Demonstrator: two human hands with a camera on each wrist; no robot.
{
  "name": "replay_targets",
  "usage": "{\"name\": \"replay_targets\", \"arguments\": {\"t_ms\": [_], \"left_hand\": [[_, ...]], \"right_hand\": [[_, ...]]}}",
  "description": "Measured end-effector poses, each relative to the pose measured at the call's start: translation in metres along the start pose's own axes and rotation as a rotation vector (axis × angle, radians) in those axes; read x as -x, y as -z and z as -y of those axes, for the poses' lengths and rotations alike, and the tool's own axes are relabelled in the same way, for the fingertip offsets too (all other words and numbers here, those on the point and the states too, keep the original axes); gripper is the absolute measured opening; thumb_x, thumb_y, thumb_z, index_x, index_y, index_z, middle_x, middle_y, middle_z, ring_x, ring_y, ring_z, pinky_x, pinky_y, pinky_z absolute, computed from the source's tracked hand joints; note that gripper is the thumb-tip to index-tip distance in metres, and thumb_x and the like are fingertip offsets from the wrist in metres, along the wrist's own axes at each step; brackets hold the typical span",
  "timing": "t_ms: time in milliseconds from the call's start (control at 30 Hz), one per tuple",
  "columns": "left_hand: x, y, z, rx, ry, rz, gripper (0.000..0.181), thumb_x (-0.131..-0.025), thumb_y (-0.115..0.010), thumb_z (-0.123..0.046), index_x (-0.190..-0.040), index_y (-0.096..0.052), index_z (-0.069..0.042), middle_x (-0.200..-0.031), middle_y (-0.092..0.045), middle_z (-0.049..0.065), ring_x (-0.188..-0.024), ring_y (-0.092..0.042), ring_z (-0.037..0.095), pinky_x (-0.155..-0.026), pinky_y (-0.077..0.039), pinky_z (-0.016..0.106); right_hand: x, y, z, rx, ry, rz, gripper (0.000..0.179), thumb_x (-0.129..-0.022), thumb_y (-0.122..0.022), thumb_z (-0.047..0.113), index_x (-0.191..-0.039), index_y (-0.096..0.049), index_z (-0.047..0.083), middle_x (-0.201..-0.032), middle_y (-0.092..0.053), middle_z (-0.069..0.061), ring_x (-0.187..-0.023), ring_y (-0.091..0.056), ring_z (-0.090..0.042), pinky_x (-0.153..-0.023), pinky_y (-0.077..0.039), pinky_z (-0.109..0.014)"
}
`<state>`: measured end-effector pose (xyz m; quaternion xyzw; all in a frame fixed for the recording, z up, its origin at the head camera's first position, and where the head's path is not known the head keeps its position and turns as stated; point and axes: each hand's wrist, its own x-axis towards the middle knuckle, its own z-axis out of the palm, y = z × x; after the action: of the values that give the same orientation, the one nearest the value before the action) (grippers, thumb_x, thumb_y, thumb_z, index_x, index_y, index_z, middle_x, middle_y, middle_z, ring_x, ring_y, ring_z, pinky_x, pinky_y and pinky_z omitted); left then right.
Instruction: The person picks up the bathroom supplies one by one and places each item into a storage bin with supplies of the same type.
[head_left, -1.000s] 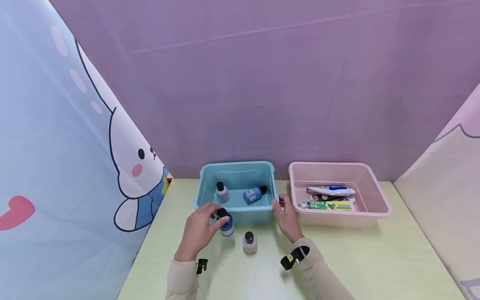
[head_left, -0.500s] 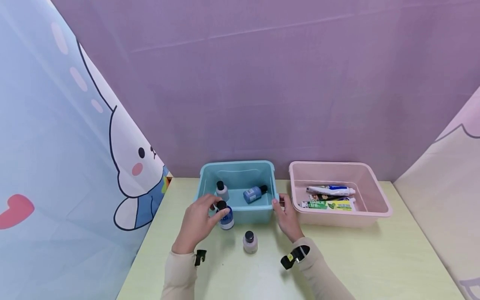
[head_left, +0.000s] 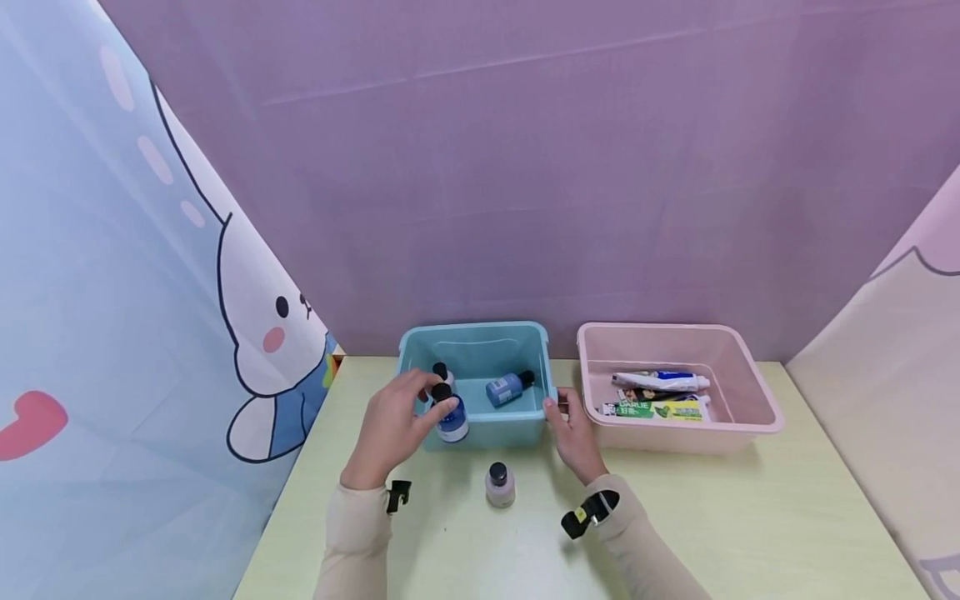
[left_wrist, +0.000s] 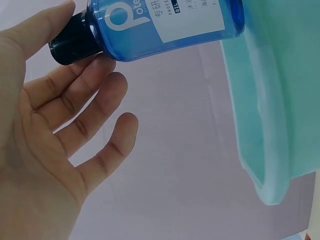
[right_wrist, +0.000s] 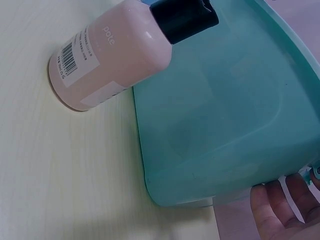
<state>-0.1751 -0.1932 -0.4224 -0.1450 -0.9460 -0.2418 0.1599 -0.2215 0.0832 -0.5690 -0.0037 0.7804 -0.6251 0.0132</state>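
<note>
My left hand [head_left: 393, 425] pinches the black cap of a blue bottle [head_left: 453, 422] between thumb and fingers, lifted before the front rim of the teal bin [head_left: 487, 432]. In the left wrist view the blue bottle [left_wrist: 170, 22] has a white label, and the bin's rim [left_wrist: 272, 125] is beside its base. My right hand [head_left: 576, 437] grips the bin's right front corner. Inside the bin a pale bottle [head_left: 444, 373] stands partly hidden behind the held one, and a smaller-looking blue bottle [head_left: 506, 389] lies on its side. A pink bottle [head_left: 500, 487] with a black cap stands on the table.
Right of the teal bin stands a pink bin [head_left: 678, 437] holding several toothpaste tubes and a Darlie box [head_left: 652, 411]. The light table [head_left: 750, 525] runs back to a purple cloth wall [head_left: 525, 167]. A printed cloth [head_left: 150, 333] hangs along the left side.
My left hand has raised the blue bottle and brought it forward to the teal bin's front rim. My right hand has stayed at the bin's corner.
</note>
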Motion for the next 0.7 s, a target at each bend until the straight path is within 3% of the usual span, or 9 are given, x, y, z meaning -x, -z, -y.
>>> {"name": "replay_targets", "arguments": {"t_ms": [700], "left_hand": [[-0.032, 0.008, 0.002, -0.037, -0.049, 0.04, 0.039, -0.093, -0.075, -0.042, -0.116, -0.07, -0.011, -0.098, -0.069, 0.002, -0.083, -0.062, 0.019, -0.069, -0.05, 0.03]], "right_hand": [[-0.002, 0.001, -0.001, -0.015, -0.01, 0.012, 0.045, -0.108, -0.047, 0.044, -0.14, -0.045, 0.013, -0.139, -0.051, -0.014, -0.127, -0.051, -0.032, -0.104, -0.051, -0.049]]}}
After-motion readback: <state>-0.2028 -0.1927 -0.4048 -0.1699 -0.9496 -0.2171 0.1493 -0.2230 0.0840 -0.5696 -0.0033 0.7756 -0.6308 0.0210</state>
